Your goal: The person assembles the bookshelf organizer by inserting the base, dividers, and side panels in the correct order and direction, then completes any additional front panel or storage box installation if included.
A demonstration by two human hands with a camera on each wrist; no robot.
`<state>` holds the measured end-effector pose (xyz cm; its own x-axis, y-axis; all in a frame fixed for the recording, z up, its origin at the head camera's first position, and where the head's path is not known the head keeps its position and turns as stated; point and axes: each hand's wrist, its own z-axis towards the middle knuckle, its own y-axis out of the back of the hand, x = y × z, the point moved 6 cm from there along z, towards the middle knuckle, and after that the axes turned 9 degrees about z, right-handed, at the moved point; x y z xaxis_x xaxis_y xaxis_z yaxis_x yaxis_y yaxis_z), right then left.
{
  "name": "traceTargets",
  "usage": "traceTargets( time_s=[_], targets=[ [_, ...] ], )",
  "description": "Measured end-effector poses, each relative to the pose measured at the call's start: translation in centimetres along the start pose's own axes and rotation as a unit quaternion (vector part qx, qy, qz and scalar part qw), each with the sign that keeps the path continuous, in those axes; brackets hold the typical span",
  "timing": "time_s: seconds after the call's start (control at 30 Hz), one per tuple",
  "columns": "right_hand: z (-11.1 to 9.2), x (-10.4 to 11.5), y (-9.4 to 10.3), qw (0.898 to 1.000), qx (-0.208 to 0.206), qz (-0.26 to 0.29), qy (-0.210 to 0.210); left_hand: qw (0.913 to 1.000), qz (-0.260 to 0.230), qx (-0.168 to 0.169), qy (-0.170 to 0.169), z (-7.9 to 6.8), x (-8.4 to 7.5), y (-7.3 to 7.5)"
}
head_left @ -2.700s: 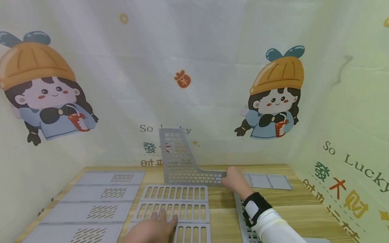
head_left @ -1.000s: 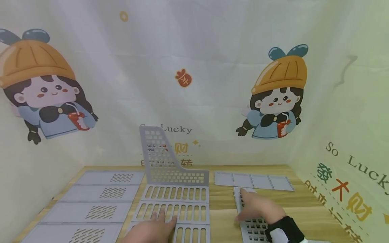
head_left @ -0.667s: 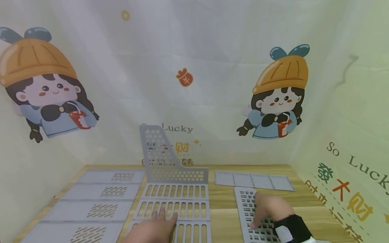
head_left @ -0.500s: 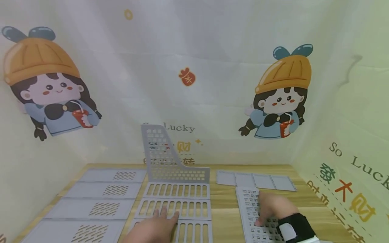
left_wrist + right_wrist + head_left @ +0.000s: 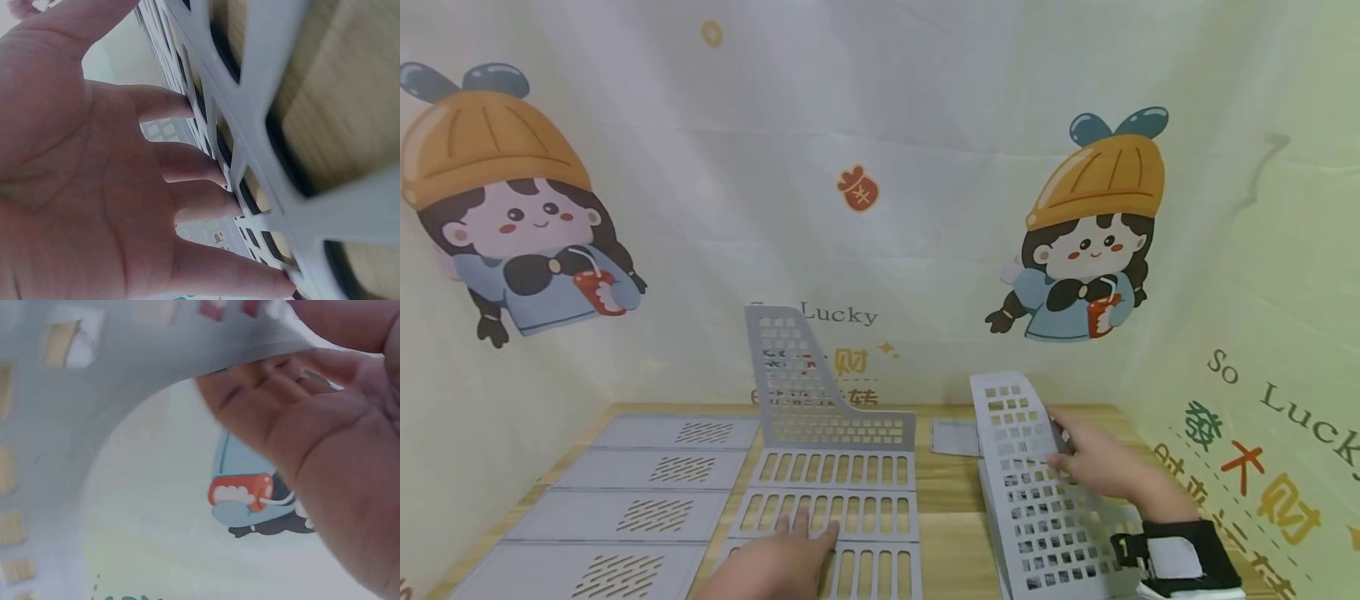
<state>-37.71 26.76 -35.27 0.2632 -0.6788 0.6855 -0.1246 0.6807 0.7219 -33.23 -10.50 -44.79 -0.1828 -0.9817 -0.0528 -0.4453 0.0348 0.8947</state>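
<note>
My left hand (image 5: 778, 562) rests its spread, nearly straight fingertips on a light grey slotted panel (image 5: 832, 493) lying flat on the wooden table. At that panel's far edge stands an L-shaped grey side panel (image 5: 842, 427) full of small holes, upright. My right hand (image 5: 1105, 462) pinches the curved edge of a second L-shaped perforated panel (image 5: 1017, 477), thumb on the near face and fingers behind. This held panel is tilted up, its narrow end raised. In the right wrist view the curved edge of the held panel (image 5: 94, 425) runs into the fingers.
Flat grey panels (image 5: 617, 467) with slanted slots lie side by side at the left. Behind the held panel a small flat plate (image 5: 955, 437) shows, partly hidden. Another grey panel edge (image 5: 991, 521) shows under the held one. A printed curtain (image 5: 925, 250) encloses the table.
Earlier my right hand let go of the first L-shaped panel, which stays standing, shifted left. It then reached down to the second perforated panel and lifted its far end. The left hand stays put.
</note>
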Motion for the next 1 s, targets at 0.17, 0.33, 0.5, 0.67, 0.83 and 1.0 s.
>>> traceTargets(
  time_s=[0.17,0.33,0.5,0.67,0.83,1.0],
  targets=[
    [-0.6,1.5,1.5,0.996,-0.034,0.070,0.051,1.0000,0.002,0.000,-0.006,-0.1,0.0,-0.1],
    [-0.9,2.3,2.2,0.991,-0.074,0.085,0.066,1.0000,0.005,-0.003,-0.008,-0.1,0.0,-0.2],
    [-1.2,3.1,2.6,0.985,-0.141,0.068,0.079,1.0000,0.005,-0.003,-0.004,0.1,0.0,-0.1],
    [-1.0,4.9,2.0,0.971,-0.206,0.048,0.115,0.9999,0.014,-0.005,-0.006,0.1,-0.1,0.1],
    [-0.4,6.3,0.2,0.954,-0.245,0.026,0.172,0.9998,0.016,-0.006,-0.009,-0.1,-0.1,0.1],
    [0.1,6.9,-1.9,0.946,-0.247,0.028,0.210,0.9999,0.007,-0.002,-0.013,0.1,-0.1,0.1]
  ],
)
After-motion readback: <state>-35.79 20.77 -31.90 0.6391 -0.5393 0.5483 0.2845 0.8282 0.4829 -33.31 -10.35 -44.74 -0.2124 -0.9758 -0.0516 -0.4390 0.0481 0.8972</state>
